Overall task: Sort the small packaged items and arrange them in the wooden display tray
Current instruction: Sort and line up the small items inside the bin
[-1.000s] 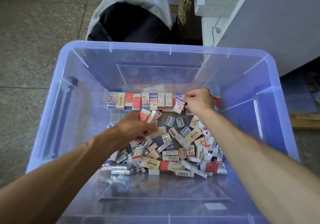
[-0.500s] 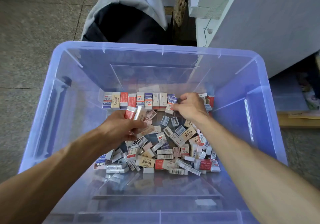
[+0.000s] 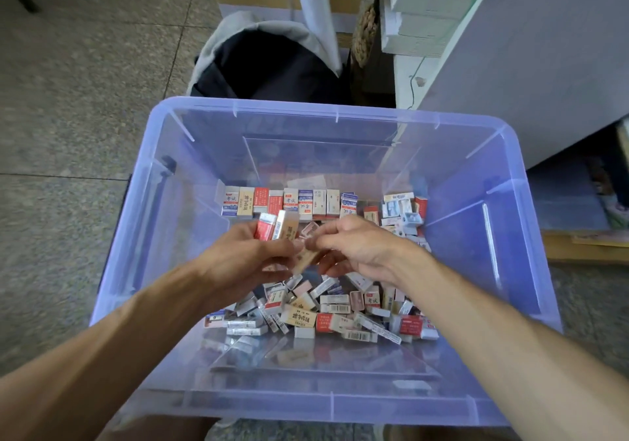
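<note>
Erasers (image 3: pixel 308 314) heaped loose in clear bin (image 3: pixel 510 270) on tiled floor (image 3: pixel 68 100), row lined along far wall. Left hand (image 3: pixel 248 260) gripping two boxes (image 3: pixel 275 226); right hand (image 3: pixel 360 246) pinching tan one (image 3: pixel 306 259) between both.

Past my box I see a dark bag (image 3: pixel 269 66) on the gray floor (image 3: pixel 85 100), a white cabinet (image 3: pixel 544 66), and stacked books (image 3: pixel 418 22).

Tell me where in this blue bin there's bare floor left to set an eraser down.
Bare floor shows in the plastic bin along the near wall, below the loose pile of erasers, and on the left, between that wall and the pile. The row of erasers fills the far side; the right corner and middle are crowded, under the left hand and right hand.
</note>
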